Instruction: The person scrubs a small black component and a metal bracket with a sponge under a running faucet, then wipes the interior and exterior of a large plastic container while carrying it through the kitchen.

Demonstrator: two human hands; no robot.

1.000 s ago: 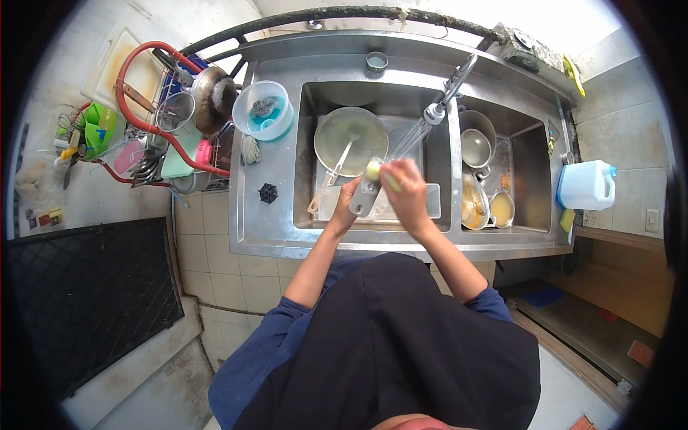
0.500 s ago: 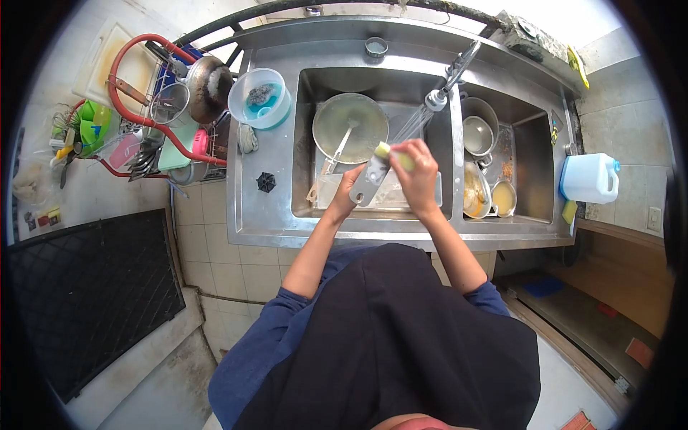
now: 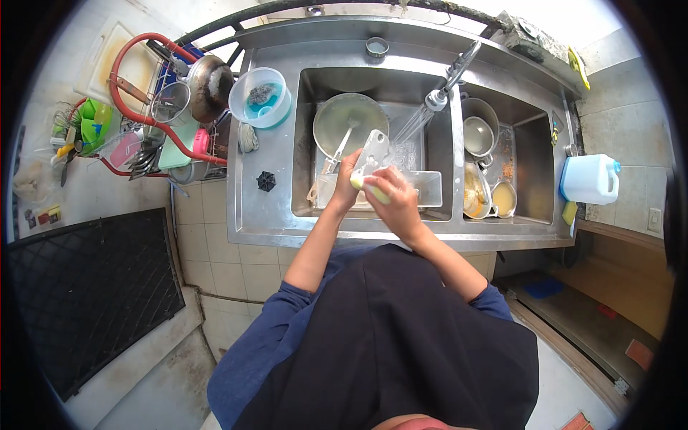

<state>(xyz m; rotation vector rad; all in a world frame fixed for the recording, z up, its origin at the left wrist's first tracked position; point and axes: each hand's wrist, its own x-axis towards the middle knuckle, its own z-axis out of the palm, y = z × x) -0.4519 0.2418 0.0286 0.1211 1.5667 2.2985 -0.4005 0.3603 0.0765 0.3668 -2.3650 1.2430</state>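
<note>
My left hand (image 3: 347, 185) is closed around the lower part of a flat grey piece with holes (image 3: 375, 147), its rounded end pointing up and away. White suds lie on its surface; I cannot make out its exact kind. My right hand (image 3: 395, 206) grips a yellow-green sponge (image 3: 378, 193), pressed against the near end of the piece. Both hands are over the front of the left sink basin. Behind them a round pan (image 3: 333, 118) holds cloudy water and a long-handled utensil (image 3: 345, 138). Below the hands sits a clear rectangular container (image 3: 430, 188), partly hidden by them.
Water sprays from the faucet (image 3: 436, 99) just right of the piece. Dirty pots and bowls (image 3: 476, 135) fill part of the right basin. A tub of blue liquid (image 3: 259, 99) stands on the left ledge, beside a loaded dish rack (image 3: 161, 125). A white jug (image 3: 589, 179) is far right.
The sponge has slid from the far end of the grey piece to its near end, with my right hand moving toward me and left. The piece's far end now shows uncovered.
</note>
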